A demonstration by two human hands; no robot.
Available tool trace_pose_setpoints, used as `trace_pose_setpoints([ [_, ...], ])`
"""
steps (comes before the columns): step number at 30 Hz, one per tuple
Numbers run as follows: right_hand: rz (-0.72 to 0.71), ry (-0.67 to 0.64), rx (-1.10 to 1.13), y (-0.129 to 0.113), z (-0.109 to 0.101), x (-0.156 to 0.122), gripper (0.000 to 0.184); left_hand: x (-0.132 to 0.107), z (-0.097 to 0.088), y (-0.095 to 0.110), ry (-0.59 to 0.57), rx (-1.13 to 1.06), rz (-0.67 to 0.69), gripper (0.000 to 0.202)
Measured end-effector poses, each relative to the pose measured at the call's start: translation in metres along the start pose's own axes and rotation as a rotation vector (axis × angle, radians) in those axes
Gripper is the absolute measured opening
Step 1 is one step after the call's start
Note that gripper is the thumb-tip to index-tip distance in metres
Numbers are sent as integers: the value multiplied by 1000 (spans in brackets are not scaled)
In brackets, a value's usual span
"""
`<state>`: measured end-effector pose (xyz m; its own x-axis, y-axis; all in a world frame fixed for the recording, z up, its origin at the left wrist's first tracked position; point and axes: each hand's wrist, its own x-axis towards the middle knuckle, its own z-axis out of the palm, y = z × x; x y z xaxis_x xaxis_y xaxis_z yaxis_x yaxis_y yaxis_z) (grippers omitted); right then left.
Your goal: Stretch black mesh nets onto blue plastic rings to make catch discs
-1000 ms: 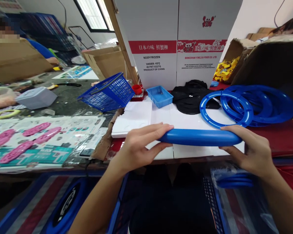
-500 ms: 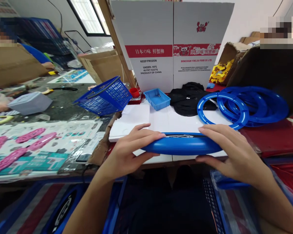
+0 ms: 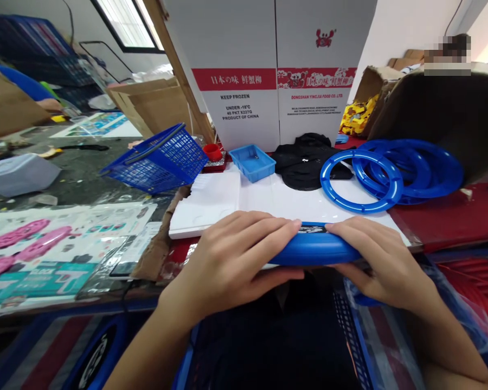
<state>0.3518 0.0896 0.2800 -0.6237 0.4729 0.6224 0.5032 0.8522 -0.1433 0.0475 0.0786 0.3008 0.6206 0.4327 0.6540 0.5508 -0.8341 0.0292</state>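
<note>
Both my hands grip a blue plastic disc seen edge-on at the near edge of the white board. My left hand wraps over its left side, fingers on top and thumb beneath. My right hand covers its right side the same way. A black-and-white label shows on the disc's top between my hands. Beyond, a blue ring lies flat on the board, overlapping a stack of blue rings to its right.
A small blue tray, a black cloth and a white carton stand at the back. A tipped blue basket lies to the left, printed cards with pink parts nearer. Blue crates sit below the table edge.
My hands have slid closer together along the disc and brought it nearer to me at the table edge. The view has shifted slightly rightward.
</note>
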Motion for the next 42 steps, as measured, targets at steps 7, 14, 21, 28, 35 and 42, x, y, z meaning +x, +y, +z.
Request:
trace_pose_setpoints([
  [7,-4,4,88,-2,4,4,57,9,8,1,7,86,37,39],
  [14,53,222,67,-15,26,6,42,1,17,6,77,47,-70,37],
  [21,26,280,58,-18,31,10,36,-5,22,13,155,41,-116,41],
  [28,-48,243,125,2,32,-16,46,-9,8,9,-6,-97,-79,63],
  [35,69,283,206,18,29,-56,53,-46,22,-28,75,-245,-154,55],
  [42,76,261,-96,-19,11,-57,78,-32,38,-3,115,-292,-52,56],
])
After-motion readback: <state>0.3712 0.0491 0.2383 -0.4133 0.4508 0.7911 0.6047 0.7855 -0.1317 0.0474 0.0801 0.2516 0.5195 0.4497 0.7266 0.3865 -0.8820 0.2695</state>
